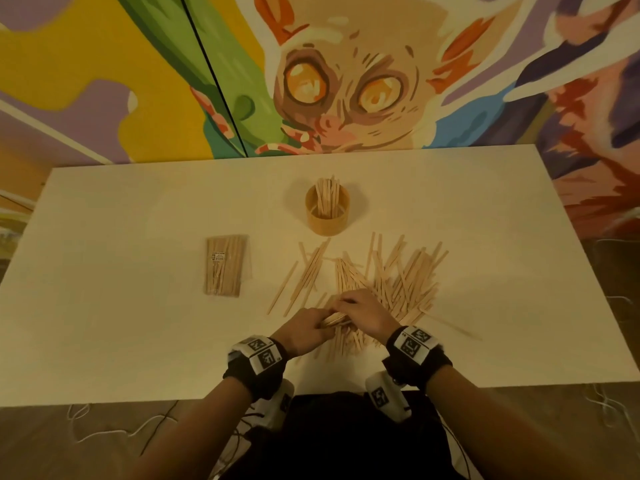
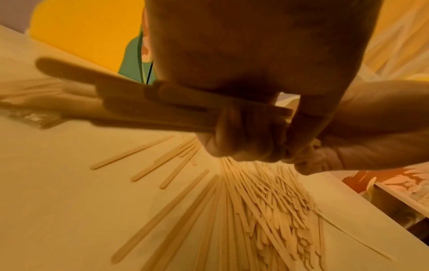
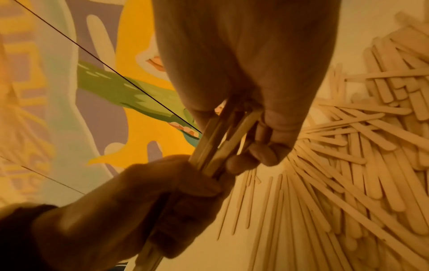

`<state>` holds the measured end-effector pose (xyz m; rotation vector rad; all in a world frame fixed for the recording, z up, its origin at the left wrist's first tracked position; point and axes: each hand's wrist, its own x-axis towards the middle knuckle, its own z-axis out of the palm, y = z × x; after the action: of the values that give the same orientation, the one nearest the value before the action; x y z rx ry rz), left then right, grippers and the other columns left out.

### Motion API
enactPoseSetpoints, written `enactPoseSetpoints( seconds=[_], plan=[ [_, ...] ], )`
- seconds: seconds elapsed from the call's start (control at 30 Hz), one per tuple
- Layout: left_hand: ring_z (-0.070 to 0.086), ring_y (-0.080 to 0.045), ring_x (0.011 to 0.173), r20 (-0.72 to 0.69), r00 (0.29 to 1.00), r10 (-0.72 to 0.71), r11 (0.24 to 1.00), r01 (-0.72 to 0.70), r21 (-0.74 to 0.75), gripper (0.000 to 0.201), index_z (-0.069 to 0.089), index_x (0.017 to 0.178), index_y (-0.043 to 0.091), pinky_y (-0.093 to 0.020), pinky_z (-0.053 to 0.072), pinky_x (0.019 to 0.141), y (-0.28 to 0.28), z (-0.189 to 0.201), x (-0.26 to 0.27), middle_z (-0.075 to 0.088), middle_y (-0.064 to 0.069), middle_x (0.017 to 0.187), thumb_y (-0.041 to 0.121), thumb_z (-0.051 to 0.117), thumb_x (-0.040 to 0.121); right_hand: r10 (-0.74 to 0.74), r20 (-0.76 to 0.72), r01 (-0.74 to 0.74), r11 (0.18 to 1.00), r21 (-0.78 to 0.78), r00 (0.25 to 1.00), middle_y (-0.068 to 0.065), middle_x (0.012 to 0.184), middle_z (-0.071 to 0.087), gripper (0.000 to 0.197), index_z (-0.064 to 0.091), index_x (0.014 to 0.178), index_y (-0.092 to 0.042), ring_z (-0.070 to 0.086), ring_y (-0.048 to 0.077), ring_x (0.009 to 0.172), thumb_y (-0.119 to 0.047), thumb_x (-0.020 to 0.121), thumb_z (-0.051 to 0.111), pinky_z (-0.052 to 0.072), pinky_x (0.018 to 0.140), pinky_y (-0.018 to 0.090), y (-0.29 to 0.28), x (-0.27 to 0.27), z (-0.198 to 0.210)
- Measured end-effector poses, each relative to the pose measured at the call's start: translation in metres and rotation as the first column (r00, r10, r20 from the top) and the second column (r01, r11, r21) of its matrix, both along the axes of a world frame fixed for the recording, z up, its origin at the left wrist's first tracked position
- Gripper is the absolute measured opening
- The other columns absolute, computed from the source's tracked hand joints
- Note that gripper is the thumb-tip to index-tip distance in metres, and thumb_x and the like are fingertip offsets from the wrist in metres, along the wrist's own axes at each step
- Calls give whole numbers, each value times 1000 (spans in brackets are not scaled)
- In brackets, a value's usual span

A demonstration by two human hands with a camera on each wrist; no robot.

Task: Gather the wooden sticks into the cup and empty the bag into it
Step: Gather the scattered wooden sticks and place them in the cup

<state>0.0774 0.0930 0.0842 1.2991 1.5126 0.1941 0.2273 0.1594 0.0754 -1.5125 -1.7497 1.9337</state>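
The bundle of wooden sticks [image 1: 334, 319] you are gathering sits between your two hands, low over the near middle of the desk [image 1: 138, 341], just above the near end of the loose pile. Your left hand [image 1: 304, 329] has its fingers [image 2: 241, 139] curled tight round the bundle, and in the left wrist view the sticks jut out past your fist toward the desk's left side. Your right hand [image 1: 363, 315] meets it from the other side, its fingers [image 3: 267, 154] bent and pinching the same sticks at their other end; the right wrist view shows the bundle [image 3: 216, 146] running from one grip straight into the other. Under and beyond your hands lies the loose pile of sticks [image 1: 398, 282], fanned out over the desk's middle and thickest to the right of your hands, with a few single sticks [image 1: 301, 275] lying apart on its left side and one thin one [image 1: 457, 327] stretched out toward the right edge. Farther back, toward the far edge and about centred, the wooden cup [image 1: 327, 211] stands upright with a clutch of sticks already upright inside it, leaning on its far wall. The bag [image 1: 225, 265] lies flat to the left of the pile, well apart from it and from the cup, still packed with sticks and bearing a small label. A painted mural [image 1: 346, 81] covers the wall behind the desk's far edge.
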Motion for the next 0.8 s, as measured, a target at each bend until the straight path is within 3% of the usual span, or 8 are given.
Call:
enactPoseSetpoints(
  seconds=[0.1,0.17,0.3,0.43,0.53,0.6,0.7,0.8],
  plan=[
    [55,-17,76,-174,985,9,996,7,89,23,62,107,11,-17,32,55,10,1,2,59,1,84,20,61,86,-132,-2,132,991,34,991,17,78,68,20,71,90,1,60,17,51,-17,94,62,46,49,24,-1,-1,3],
    [59,-21,80,-218,976,27,990,4,140,34,57,111,10,-22,39,61,16,-1,2,64,-5,92,28,65,83,-135,-31,135,991,20,990,23,85,70,22,70,92,0,62,18,52,-20,94,62,48,50,28,-2,-3,8],
    [66,-25,90,-142,990,-4,979,33,203,67,36,138,18,-31,51,74,23,-3,3,71,-8,101,25,69,81,-139,-158,121,986,-118,978,23,95,71,21,70,103,5,64,26,57,-12,96,60,51,52,33,-2,-3,16],
    [67,-20,84,-96,995,-3,976,23,215,90,16,152,22,-32,54,80,27,-5,3,72,-6,92,15,69,80,-75,-195,57,994,-97,978,20,84,72,14,74,98,4,67,25,64,-3,87,68,54,57,29,0,2,18],
    [60,-10,71,-58,998,-27,968,41,246,90,19,152,21,-12,45,68,27,-7,4,67,2,79,13,72,79,-32,-166,28,999,-31,986,25,75,70,11,75,93,2,66,19,57,0,83,70,54,58,24,1,2,15],
    [59,-7,72,-49,998,-26,959,39,279,85,28,149,20,-3,38,65,27,-8,4,69,1,82,14,74,78,-37,-160,36,999,-13,986,25,71,69,10,75,90,4,65,15,53,2,82,70,54,58,23,1,1,10],
    [58,-6,77,-50,999,-7,954,21,298,69,45,138,19,-4,39,67,24,-9,1,71,-2,95,21,77,77,-92,-186,84,995,-47,978,31,77,70,10,76,90,5,66,21,58,1,81,72,54,59,27,0,3,5],
    [55,-5,75,-73,997,-11,964,30,264,46,60,119,21,-15,39,68,20,-5,-11,63,8,93,28,77,78,-187,-199,169,980,-104,962,24,72,69,12,77,92,2,62,23,59,-4,81,75,52,57,26,1,10,3]
  ],
)
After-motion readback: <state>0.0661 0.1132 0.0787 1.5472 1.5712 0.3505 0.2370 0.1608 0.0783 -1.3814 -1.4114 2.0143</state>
